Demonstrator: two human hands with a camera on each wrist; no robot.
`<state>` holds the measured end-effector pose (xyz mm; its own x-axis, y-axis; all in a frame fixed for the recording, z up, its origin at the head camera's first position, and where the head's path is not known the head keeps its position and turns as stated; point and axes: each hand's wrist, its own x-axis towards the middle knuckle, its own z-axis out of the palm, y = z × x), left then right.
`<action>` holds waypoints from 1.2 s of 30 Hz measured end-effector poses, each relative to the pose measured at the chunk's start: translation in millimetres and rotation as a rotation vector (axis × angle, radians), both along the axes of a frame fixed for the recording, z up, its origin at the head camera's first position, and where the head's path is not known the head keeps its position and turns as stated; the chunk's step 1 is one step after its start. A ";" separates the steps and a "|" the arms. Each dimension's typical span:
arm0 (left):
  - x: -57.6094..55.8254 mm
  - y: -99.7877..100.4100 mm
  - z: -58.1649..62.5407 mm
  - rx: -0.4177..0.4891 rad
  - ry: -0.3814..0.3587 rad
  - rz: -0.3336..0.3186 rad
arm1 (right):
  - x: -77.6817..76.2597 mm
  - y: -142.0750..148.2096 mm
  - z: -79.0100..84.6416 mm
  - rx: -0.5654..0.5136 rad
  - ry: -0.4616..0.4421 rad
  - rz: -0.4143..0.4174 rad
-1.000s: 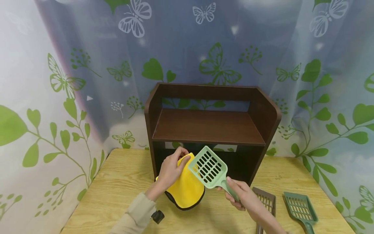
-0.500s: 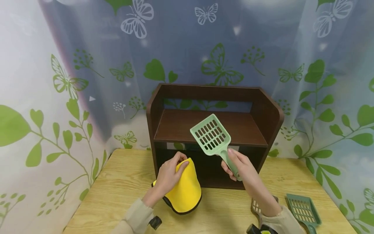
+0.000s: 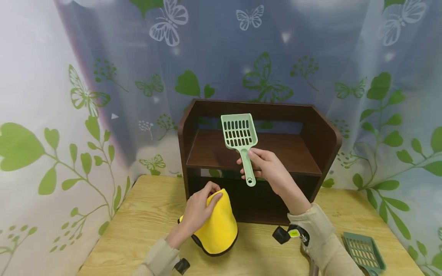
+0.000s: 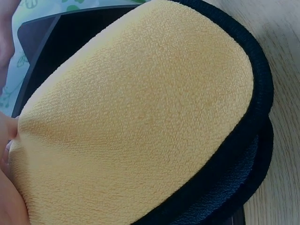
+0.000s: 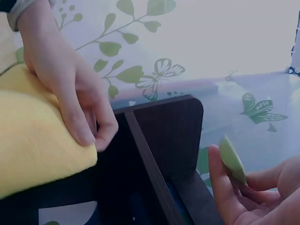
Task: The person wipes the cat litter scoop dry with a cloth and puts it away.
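A light green slotted scoop (image 3: 242, 147) is held up in front of the brown shelf (image 3: 214, 151), its slotted head uppermost and the paw-marked handle end pointing down; I cannot tell whether the head reaches inside the upper compartment. My right hand (image 3: 272, 170) grips the handle, thumb on the near side. Lower and to the left, my left hand (image 3: 198, 210) pinches the top of a yellow cloth (image 3: 219, 232) with black edging and a dark underside; it drapes down in front of the shelf's lower compartment. My hands are well apart. The shelf stands on a wooden table (image 3: 152, 207). To the right lie a dark green scoop (image 3: 362, 253) and, mostly hidden by my sleeve (image 3: 319, 230), a brown handle (image 3: 314, 268). Behind hangs a curtain (image 3: 214, 53) printed with leaves and butterflies.
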<state>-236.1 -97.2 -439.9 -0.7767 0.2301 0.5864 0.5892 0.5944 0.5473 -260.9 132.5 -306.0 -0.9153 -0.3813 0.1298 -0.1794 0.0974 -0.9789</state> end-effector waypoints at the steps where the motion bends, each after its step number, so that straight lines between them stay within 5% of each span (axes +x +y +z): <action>1: 0.5 -0.4 0.0 0.000 0.006 0.000 | -4.0 -2.6 2.2 0.013 -0.006 0.004; 18: 6.2 -7.4 -0.7 0.008 0.025 -0.003 | -66.9 -49.4 12.2 0.051 -0.225 0.067; 36: 7.2 -13.4 2.1 0.016 0.043 0.006 | -80.6 -59.1 8.4 0.215 -0.176 -0.029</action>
